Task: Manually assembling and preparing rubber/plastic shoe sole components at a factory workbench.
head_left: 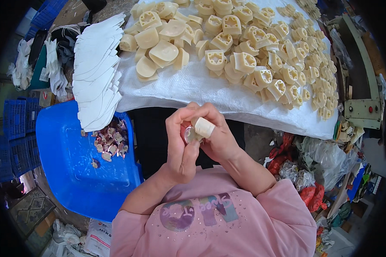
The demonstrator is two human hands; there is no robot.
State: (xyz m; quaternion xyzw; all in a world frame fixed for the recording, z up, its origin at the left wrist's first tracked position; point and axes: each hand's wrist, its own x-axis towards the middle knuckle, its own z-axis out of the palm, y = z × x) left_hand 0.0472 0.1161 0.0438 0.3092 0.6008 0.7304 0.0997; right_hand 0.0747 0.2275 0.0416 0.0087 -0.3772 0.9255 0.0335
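Both my hands meet in front of my chest, near the table's front edge. My left hand is closed around a small glossy reddish piece with a clear, shiny face. My right hand closes on the same piece from the other side, its fingertips touching those of the left. A cream band, seemingly a finger wrap, sits at the right hand's fingers. Fingers cover much of the held piece, so its exact kind cannot be made out.
Many cream hollow moulded plastic parts lie heaped on a white-covered table. White cloth gloves overlap at its left edge. Below them stands a blue plastic tub holding small purple-and-cream pieces. Plastic bags crowd the right.
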